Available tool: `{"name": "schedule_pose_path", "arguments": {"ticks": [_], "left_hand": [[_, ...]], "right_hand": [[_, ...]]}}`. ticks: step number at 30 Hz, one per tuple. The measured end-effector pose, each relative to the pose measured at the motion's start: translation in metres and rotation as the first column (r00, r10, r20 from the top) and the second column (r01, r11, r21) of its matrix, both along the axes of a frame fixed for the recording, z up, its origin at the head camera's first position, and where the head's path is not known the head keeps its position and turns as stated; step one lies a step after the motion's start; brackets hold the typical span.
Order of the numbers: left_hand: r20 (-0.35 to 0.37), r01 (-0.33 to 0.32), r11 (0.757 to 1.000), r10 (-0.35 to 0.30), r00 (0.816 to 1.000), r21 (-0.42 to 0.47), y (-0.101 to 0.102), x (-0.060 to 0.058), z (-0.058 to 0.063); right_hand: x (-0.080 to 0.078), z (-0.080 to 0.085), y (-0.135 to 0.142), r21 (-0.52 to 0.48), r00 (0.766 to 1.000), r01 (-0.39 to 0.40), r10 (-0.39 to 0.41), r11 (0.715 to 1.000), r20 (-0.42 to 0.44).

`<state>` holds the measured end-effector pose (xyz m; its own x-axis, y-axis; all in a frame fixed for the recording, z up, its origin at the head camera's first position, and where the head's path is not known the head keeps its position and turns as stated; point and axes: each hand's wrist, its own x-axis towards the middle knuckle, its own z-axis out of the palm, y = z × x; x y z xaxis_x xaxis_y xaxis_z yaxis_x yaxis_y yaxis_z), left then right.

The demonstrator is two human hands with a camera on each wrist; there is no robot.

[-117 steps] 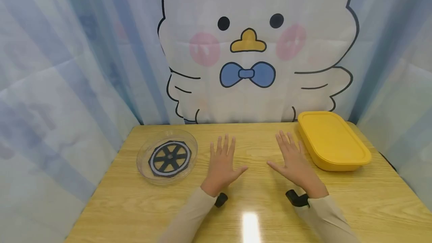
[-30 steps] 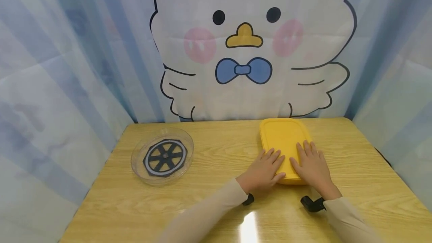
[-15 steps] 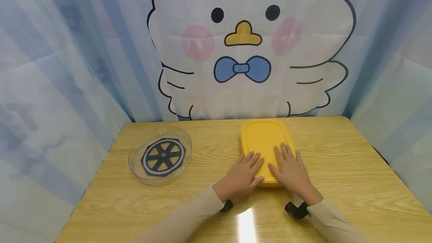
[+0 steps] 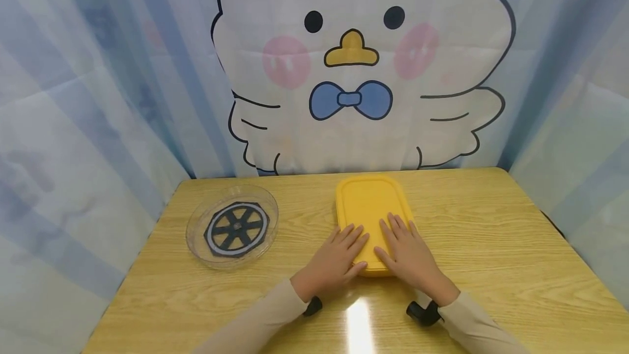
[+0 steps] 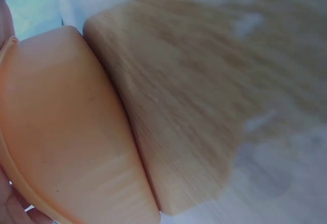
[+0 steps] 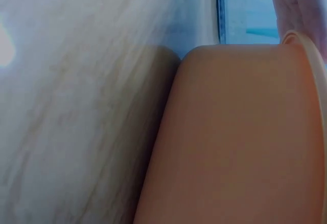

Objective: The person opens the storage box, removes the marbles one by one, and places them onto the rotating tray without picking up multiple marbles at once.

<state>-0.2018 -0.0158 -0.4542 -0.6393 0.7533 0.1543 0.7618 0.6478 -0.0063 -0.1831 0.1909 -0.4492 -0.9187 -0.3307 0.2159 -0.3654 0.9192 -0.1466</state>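
One box (image 4: 367, 201): long axis pointing forward.
Left hand (image 4: 335, 258) and right hand (image 4: 410, 257), fingers spread, touch opposite sides of its near end, neither closer.

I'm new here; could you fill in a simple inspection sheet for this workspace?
Surface: wood-grain table, with a bright reflection near the front.
Job's things: yellow box, lid on, standing on the table under both hands.
Clutter: clear round dish on the person's left, apart from the box, with a dark spoked wheel shape showing in it.
Left hand: fingers spread on the box's near left part.
Right hand: fingers spread on its near right part.
Cables: thin dark line at the table's right edge; cannot tell whether it is one.
Surroundings: pale blue curtains; cartoon bird behind the table.
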Motion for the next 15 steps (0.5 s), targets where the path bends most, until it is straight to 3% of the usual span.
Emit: {"name": "schedule_pose_path", "arguments": {"ticks": [10,15], "left_hand": [[-0.001,-0.003,0.999,0.003,1.0,0.033,-0.015,0.005,0.001],[0.009,-0.034,0.997,0.033,0.999,0.066,-0.019,0.007,0.0]], "right_hand": [[0.005,-0.001,-0.004,0.007,0.984,-0.171,0.171,0.985,-0.039],[0.008,-0.003,-0.002,0.069,0.967,-0.239,0.244,0.969,-0.068]]}}
